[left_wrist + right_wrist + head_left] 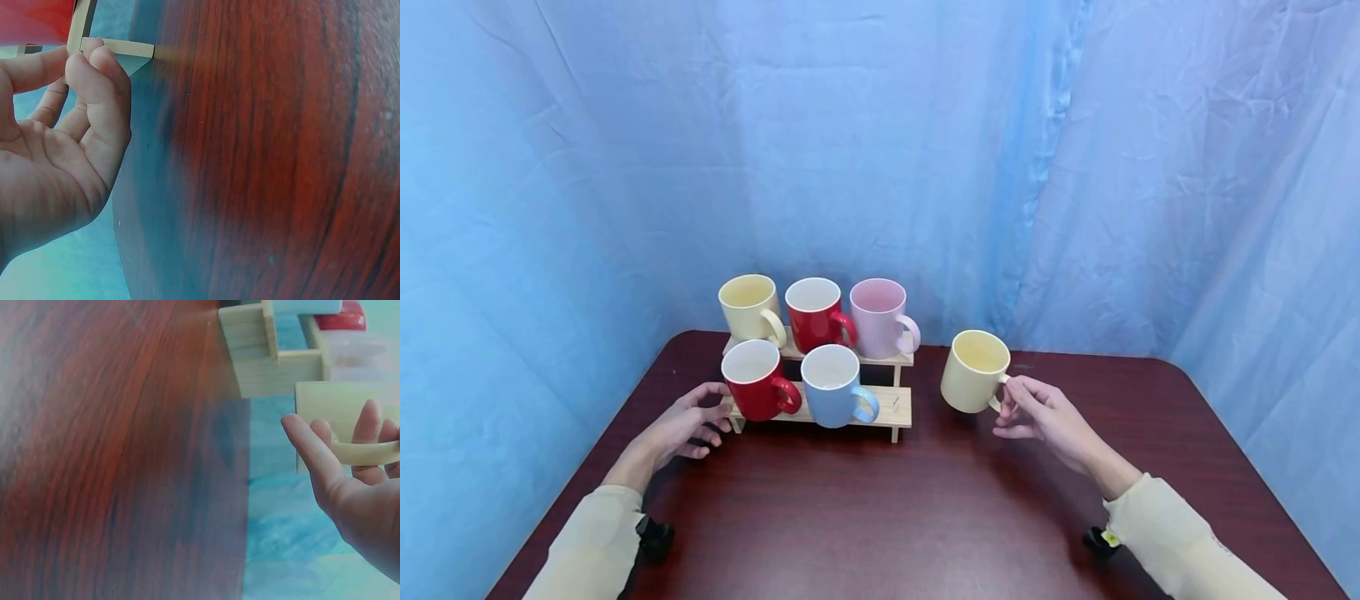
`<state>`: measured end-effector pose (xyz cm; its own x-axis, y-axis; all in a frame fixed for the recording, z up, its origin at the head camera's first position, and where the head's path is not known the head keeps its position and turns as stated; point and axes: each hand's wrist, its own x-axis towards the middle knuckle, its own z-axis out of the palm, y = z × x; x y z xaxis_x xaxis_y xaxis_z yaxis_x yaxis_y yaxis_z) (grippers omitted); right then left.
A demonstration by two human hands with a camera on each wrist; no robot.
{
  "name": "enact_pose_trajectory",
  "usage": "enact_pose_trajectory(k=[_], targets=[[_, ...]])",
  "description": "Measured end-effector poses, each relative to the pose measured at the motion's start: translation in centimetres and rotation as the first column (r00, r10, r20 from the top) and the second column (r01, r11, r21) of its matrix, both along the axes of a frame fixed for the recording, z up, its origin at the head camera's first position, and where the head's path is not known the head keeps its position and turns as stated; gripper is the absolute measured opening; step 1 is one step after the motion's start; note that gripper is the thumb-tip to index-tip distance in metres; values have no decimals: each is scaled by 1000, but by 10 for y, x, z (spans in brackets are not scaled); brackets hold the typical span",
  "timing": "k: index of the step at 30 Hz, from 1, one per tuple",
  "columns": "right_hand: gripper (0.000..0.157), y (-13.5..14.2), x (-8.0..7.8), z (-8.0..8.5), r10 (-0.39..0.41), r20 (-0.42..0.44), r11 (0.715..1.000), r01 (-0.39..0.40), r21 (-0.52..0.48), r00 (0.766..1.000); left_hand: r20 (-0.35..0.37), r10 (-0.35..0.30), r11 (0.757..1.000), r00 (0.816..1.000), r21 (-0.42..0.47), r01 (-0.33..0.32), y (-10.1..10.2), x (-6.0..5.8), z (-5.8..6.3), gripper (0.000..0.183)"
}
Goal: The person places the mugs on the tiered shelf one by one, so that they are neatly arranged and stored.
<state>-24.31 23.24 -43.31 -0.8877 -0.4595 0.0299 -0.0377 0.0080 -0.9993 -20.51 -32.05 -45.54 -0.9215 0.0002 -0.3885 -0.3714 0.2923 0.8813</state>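
On the right, my right hand (1045,418) holds a pale yellow mug (974,372) by its handle, tilted slightly, just above the table. In the right wrist view fingers pass through that mug's handle (369,453). My left hand (681,427) grips the left end of the lower step of a two-step wooden rack (887,406); its fingertips meet at the board's edge (76,28). Upon the lower step stand a red mug (751,390) and a light blue mug (829,400). Another yellow mug (747,315), a second red mug (811,325) and a pink mug (874,327) line the upper step.
A dark red-brown wooden table (850,517) carries the rack near its back edge. Blue curtains (880,150) hang behind and along both sides. Dark wrist cameras (655,537) sit under the light sleeves.
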Motion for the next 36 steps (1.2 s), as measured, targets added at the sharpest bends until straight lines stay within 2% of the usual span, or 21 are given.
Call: enact_pose_trajectory(k=[5, 12, 19, 24, 36], targets=[[40, -9, 11, 8, 63, -16, 998, -63, 18, 998, 1, 3, 1000, 1000, -1, -3, -1, 0, 0, 48], [33, -29, 17, 15, 114, -20, 993, -113, 35, 993, -2, 3, 1000, 1000, -4, -3, -1, -1, 0, 48], [31, -58, 15, 16, 124, -16, 990, -122, 70, 992, -5, 1, 1000, 1000, -3, -1, 0, -1, -2, 48], [37, -76, 12, 14, 134, -12, 988, -132, 83, 991, -4, 0, 1000, 1000, 3, 0, 0, -1, -2, 47], [39, -98, 3, 5, 121, 3, 990, -121, 78, 993, -4, 2, 1000, 1000, 8, -2, 0, 0, -2, 48]])
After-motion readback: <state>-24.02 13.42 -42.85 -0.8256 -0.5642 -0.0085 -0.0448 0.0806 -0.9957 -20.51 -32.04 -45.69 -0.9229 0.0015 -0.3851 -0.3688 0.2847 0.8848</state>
